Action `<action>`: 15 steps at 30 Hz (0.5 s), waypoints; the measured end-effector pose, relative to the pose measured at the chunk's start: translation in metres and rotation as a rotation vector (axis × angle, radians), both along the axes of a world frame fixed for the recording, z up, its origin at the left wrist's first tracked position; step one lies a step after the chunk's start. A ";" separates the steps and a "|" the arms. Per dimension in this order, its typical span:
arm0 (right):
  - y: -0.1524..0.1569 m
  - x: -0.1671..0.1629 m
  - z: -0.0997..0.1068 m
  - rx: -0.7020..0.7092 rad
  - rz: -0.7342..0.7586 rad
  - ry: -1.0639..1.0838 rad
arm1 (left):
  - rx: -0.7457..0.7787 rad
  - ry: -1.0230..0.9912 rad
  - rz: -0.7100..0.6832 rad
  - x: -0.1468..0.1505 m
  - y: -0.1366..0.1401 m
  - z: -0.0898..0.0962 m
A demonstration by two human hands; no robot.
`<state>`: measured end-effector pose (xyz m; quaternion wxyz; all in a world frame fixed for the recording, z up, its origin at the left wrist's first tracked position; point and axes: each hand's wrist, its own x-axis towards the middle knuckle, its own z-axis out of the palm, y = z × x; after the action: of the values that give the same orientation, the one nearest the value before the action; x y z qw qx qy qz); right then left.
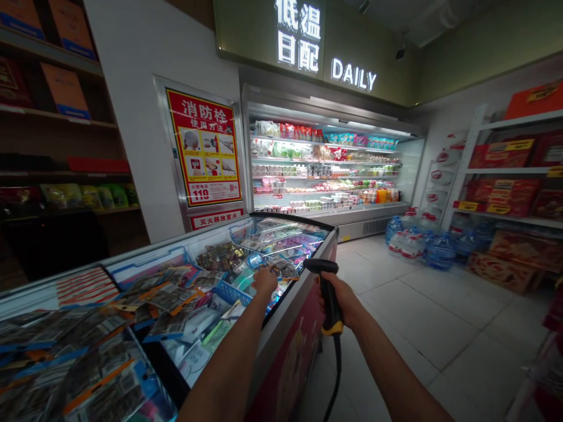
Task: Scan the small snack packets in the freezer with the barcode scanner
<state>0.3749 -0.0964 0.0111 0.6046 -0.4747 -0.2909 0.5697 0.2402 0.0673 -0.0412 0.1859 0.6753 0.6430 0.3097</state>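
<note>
Freezer (281, 313) runs from lower left to centre of frame, packed with flat packets. Left hand (265, 281) is over its inside edge, right of centre, fingers at a packet (287, 269); blur hides whether the grip pinches it or only touches. Right hand (345, 300), outside the rim, has its grip wrapped round the handle of a scanner (331, 302), head uppermost near the rim; cable (338, 369) hangs to the bottom of frame.

Risks, as judged: the packet could slip back among the others if the left grip is loose, its film being probably slick. Glare or creases on film could spoil a barcode reading. The cable might snag on the freezer's corner if the arm swings wide. The heap (167, 296) at left, loosely stacked, could slide if nudged.

Materials: packets thin, glossy, rectangular, blue and orange edged, crumpled in places. Basket (231, 295) blue, perforated, stiff-looking plastic. Scanner matt black with yellow trim, pistol-shaped. Rim smooth, pale grey; glass curved at the far end. Floor (404, 310) of pale square tiles.
</note>
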 end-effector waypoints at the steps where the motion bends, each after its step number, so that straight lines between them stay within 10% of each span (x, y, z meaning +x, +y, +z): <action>1: 0.000 -0.001 0.000 0.003 0.002 -0.005 | 0.020 -0.043 0.005 -0.004 0.002 0.000; 15: -0.002 -0.058 0.003 0.072 0.256 -0.155 | 0.119 -0.522 0.082 -0.130 0.024 0.049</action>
<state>0.3168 -0.0980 0.0139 0.5193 -0.4542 -0.4152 0.5930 0.1098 0.0917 0.0079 0.2929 0.5557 0.5807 0.5179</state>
